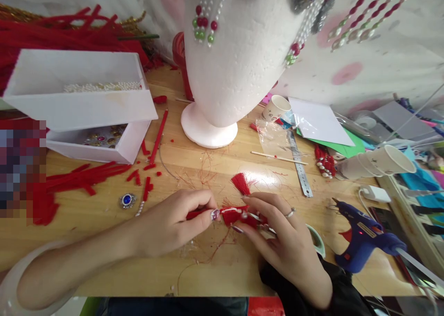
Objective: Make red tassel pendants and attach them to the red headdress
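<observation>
My left hand pinches the left end of a red fabric piece between thumb and fingertips, low over the table. A white line and small pearls run along this piece. On its other end the fingers of my right hand, which wears a ring, are closed. A red tassel fans out just beyond my right fingertips; whether it joins the piece I cannot tell. Loose red threads lie below both hands. Beside my left forearm is a silver brooch-like ornament with a blue stone.
A white foam head with hanging beads stands behind. White boxes of beads and red strips are at left. To the right lie a steel ruler, paper cups, a blue glue gun and a light green curved rim, partly hidden.
</observation>
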Demonstrator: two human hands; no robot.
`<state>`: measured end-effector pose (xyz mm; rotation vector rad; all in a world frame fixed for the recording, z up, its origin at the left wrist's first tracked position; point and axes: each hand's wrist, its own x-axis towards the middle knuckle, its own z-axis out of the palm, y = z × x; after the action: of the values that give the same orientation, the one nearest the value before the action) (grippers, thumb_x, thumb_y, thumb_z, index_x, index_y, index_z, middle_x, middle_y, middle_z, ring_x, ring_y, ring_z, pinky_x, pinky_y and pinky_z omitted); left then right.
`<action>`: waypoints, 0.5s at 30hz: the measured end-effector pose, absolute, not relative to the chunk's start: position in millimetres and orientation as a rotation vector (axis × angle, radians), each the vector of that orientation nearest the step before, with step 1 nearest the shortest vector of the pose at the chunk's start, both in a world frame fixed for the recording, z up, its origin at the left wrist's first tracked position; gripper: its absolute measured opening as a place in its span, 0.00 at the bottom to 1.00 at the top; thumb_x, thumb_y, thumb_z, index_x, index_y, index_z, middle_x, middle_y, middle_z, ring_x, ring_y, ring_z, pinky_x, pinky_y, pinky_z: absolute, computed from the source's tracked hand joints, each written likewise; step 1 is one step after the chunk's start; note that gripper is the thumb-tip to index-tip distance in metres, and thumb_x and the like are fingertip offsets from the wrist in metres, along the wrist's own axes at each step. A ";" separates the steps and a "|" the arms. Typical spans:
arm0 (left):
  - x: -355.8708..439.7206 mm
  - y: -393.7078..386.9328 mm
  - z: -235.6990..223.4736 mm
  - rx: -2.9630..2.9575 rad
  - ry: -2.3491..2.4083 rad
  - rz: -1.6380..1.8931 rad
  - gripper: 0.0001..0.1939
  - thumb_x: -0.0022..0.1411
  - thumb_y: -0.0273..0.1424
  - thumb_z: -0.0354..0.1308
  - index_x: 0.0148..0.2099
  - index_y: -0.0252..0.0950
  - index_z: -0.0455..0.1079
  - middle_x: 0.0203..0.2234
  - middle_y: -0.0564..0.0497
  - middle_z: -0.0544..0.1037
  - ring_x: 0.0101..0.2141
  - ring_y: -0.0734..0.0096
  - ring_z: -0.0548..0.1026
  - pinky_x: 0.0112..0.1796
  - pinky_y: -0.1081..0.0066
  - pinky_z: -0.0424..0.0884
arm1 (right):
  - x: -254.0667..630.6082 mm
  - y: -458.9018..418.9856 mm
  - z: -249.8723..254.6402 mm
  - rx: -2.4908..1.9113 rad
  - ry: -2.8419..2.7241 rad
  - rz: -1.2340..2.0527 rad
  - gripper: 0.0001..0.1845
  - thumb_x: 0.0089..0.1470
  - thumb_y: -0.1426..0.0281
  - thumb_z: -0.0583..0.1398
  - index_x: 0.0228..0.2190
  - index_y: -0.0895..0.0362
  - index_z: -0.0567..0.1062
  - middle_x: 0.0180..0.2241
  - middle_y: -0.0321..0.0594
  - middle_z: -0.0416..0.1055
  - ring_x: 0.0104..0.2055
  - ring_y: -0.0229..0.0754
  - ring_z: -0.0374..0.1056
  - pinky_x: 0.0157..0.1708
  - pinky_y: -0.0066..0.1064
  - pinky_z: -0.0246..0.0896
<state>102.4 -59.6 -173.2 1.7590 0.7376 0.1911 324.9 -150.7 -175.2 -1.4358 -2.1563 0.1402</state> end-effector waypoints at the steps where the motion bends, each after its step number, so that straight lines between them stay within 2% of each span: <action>1: 102.5 -59.3 -173.9 1.762 0.732 0.189 0.11 0.66 0.33 0.48 0.31 0.38 0.62 0.22 0.58 0.66 0.25 0.74 0.63 0.27 0.72 0.58 | 325.0 -150.6 -174.9 -1.447 -2.172 0.157 0.17 0.63 0.66 0.60 0.51 0.58 0.69 0.45 0.48 0.73 0.43 0.43 0.74 0.37 0.31 0.73; 8: 102.2 -58.8 -175.7 1.766 0.739 0.189 0.10 0.66 0.34 0.48 0.31 0.38 0.63 0.24 0.58 0.66 0.26 0.74 0.62 0.28 0.72 0.58 | 330.9 -153.3 -171.0 -1.398 -2.163 0.125 0.20 0.67 0.58 0.52 0.51 0.60 0.70 0.45 0.49 0.72 0.46 0.45 0.71 0.42 0.36 0.71; 12: 102.5 -57.1 -175.8 1.762 0.752 0.173 0.10 0.66 0.34 0.48 0.32 0.38 0.63 0.25 0.58 0.66 0.26 0.74 0.62 0.29 0.71 0.59 | 334.6 -156.3 -169.5 -1.300 -2.051 0.062 0.19 0.69 0.62 0.47 0.46 0.59 0.72 0.40 0.48 0.72 0.41 0.45 0.71 0.38 0.37 0.69; 15: 102.9 -55.5 -177.0 1.746 0.749 0.171 0.10 0.66 0.35 0.48 0.32 0.38 0.63 0.24 0.58 0.64 0.26 0.74 0.61 0.29 0.72 0.58 | 334.8 -160.1 -174.3 -1.120 -1.900 -0.064 0.20 0.69 0.66 0.45 0.42 0.57 0.75 0.33 0.44 0.71 0.33 0.44 0.70 0.31 0.38 0.67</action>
<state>102.9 -55.5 -177.0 1.7461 0.7489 0.1709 334.8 -160.1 -174.3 -1.1197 -1.9004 -0.0643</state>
